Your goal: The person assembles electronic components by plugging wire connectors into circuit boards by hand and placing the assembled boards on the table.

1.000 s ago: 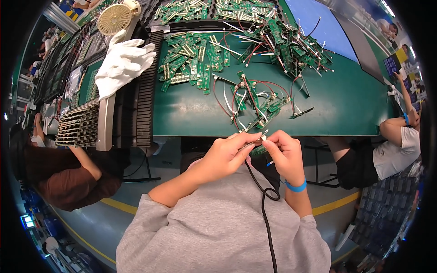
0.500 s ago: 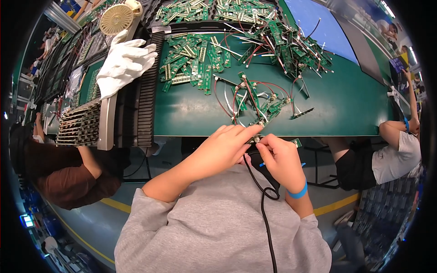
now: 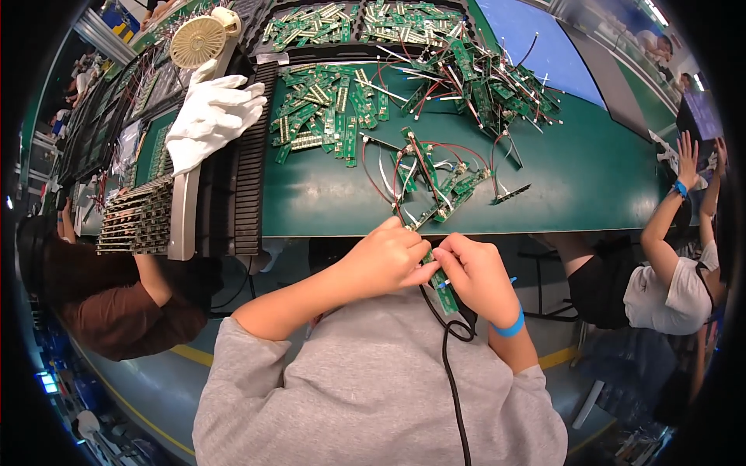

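At the table's near edge, in front of my chest, both hands are closed around a narrow green circuit board [image 3: 445, 295]. My left hand [image 3: 395, 258] pinches at its upper end, with fingers curled and fingertips partly hidden. My right hand [image 3: 476, 273], with a blue band at the wrist, grips it from the other side with thumb and forefinger. The board slants down below the fingers. Just beyond the hands lies a small cluster of wired circuit boards [image 3: 462, 186] with red, white and black leads.
A heap of wired boards [image 3: 486, 85] lies farther back, beside a pile of loose boards [image 3: 330, 105]. Black trays [image 3: 357, 53] of boards stand behind. At left are a white glove [image 3: 210, 116], a small fan [image 3: 198, 41] and a black rack [image 3: 247, 179]. A black cable [image 3: 451, 365] hangs over my shirt.
My hands have come slightly down and toward me, and the board now points downward below the fingers, more of it showing. At right, another person has raised their arms.
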Available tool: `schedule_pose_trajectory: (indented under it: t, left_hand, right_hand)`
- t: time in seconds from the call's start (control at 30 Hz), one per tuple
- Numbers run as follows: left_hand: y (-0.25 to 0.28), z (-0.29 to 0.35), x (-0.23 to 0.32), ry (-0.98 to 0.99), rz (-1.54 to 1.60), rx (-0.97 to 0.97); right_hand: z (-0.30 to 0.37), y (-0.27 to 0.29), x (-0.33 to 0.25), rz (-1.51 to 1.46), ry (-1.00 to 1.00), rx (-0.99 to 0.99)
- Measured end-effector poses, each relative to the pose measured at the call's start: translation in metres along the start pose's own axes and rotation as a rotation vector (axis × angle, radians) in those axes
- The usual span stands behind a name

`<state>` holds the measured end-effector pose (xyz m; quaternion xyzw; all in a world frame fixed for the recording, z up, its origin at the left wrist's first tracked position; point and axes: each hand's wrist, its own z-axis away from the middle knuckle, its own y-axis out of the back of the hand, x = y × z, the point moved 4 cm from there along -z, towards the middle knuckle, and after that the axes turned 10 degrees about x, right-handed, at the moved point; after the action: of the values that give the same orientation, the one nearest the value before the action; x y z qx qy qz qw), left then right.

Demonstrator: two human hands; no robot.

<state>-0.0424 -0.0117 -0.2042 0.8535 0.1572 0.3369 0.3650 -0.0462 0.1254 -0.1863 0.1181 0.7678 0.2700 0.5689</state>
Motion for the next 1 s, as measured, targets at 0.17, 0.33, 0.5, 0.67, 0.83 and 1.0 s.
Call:
schedule_pose_trajectory:
  t: [0.17,0.33,0.5,0.67,0.83,1.0]
  left_hand:
    - [0.011,-0.008,-0.007,0.383,0.247,-0.031]
    - [0.021,-0.01,-0.009,0.496,0.387,-0.065]
    - [0.027,-0.011,-0.007,0.383,0.375,-0.001]
    - [0.036,-0.014,-0.003,0.323,0.352,-0.019]
    - [0.038,-0.013,-0.001,0.294,0.403,-0.024]
    - [0.03,-0.009,-0.015,0.592,0.662,0.105]
  right_hand:
    - [0.002,0.002,0.01,-0.376,-0.343,-0.13]
    - [0.004,-0.002,0.029,-0.786,-0.518,-0.165]
    - [0.009,-0.011,0.043,-0.964,-0.508,-0.146]
    - [0.009,-0.009,0.046,-0.951,-0.469,-0.014]
    - [0.004,-0.005,0.035,-0.851,-0.449,0.081]
    - [0.001,-0.003,0.032,-0.788,-0.477,-0.033]
